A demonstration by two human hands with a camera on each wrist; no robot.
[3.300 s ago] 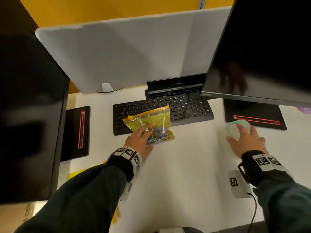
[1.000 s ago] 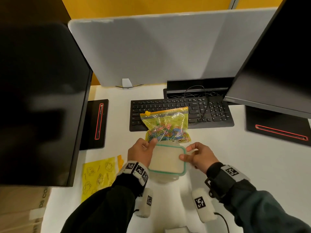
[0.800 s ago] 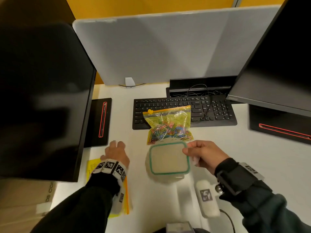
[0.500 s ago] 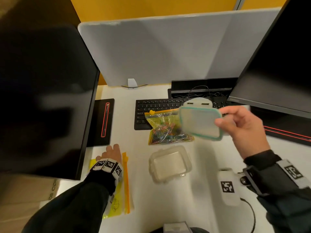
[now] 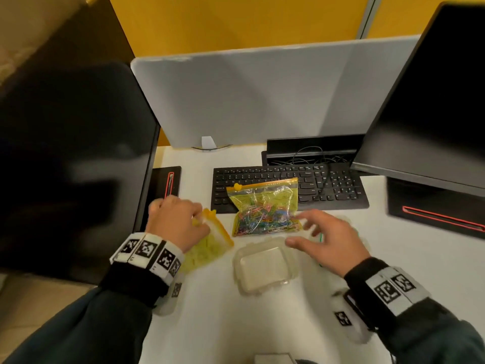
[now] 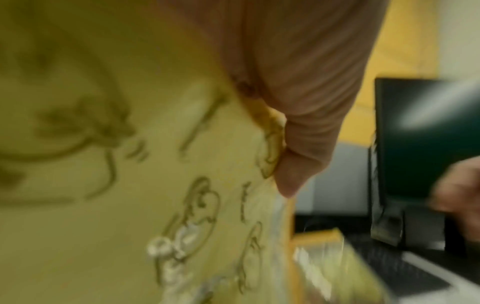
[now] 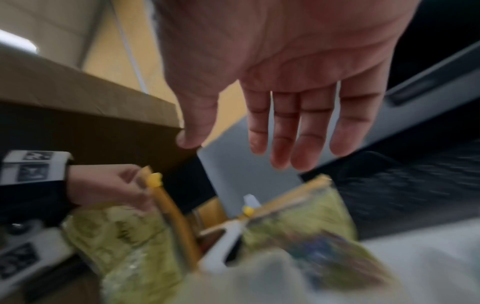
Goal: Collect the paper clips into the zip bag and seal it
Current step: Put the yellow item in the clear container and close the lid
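My left hand (image 5: 193,220) pinches an empty yellow printed zip bag (image 5: 210,248) near its orange zip strip and holds it lifted off the white desk. In the left wrist view my thumb (image 6: 293,164) presses on that bag (image 6: 130,185). A second zip bag (image 5: 265,208), full of coloured paper clips, lies against the keyboard's front edge. A clear plastic box (image 5: 265,266) stands open in front of it. My right hand (image 5: 299,228) hovers open with spread fingers beside the box. The green-rimmed lid (image 5: 320,237) is mostly hidden under it.
A black keyboard (image 5: 328,185) with a cable across it lies behind the bags. Dark monitors stand at the left (image 5: 73,166) and right (image 5: 433,101), with a grey divider (image 5: 262,95) at the back. A black stand base (image 5: 433,208) sits at the right.
My right hand lifted the lid off the box, carried it right, and now holds nothing. My left hand moved to the empty yellow bag on the desk and picked it up.
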